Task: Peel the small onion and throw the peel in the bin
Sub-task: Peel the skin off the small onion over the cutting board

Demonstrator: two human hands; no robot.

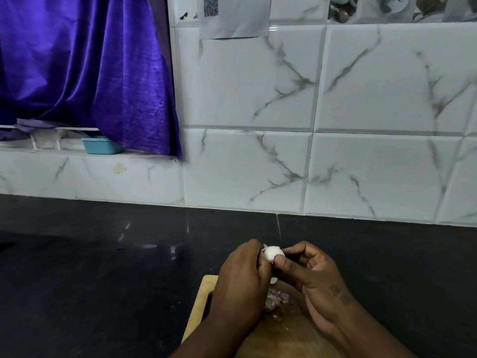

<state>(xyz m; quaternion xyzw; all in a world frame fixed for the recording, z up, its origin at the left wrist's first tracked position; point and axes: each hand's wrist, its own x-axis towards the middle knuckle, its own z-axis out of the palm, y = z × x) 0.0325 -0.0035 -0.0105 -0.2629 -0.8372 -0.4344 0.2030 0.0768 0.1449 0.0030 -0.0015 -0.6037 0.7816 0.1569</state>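
Black counter [103, 267]; both hands pinch pale onion [274, 253]

One wide-angle camera on my head faces forward and tilts down. The view runs across the black counter [103, 254] to the tiled wall [361, 99], which fills the upper half nearly square-on, its grout lines bowing toward the edges. My left hand [240, 282] and right hand [315, 275] sit close below the lens, low and just right of centre, both holding the onion [274, 253]. The board [198, 306] beneath them is cut off by the bottom edge, as are my forearms. A purple curtain [77, 60] takes the top left corner, farther off. A paper [233, 16] on the wall is cropped by the top edge.
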